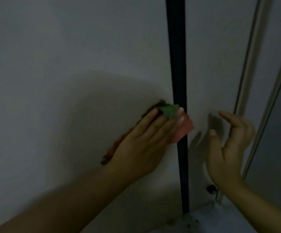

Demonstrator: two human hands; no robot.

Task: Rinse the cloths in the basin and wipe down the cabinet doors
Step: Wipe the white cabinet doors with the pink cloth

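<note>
Your cloth [183, 127], red-pink with a green corner, lies flat on the cabinet door [69, 64] under your left hand [141, 142], whose straight fingers [156, 123] press it down, its long axis running diagonally up toward the dark gap [178, 64] at their tips. Your right hand [227, 148] hovers just beyond the gap, loosely curled, holding nothing. No writing is readable.

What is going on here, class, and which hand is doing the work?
A person is wiping a pale cabinet door. The left hand presses a cloth with red and green parts flat against the door, right at the dark gap between two doors. The right hand hovers near the neighbouring door, fingers loosely curled, holding nothing. No basin is in view.
</note>
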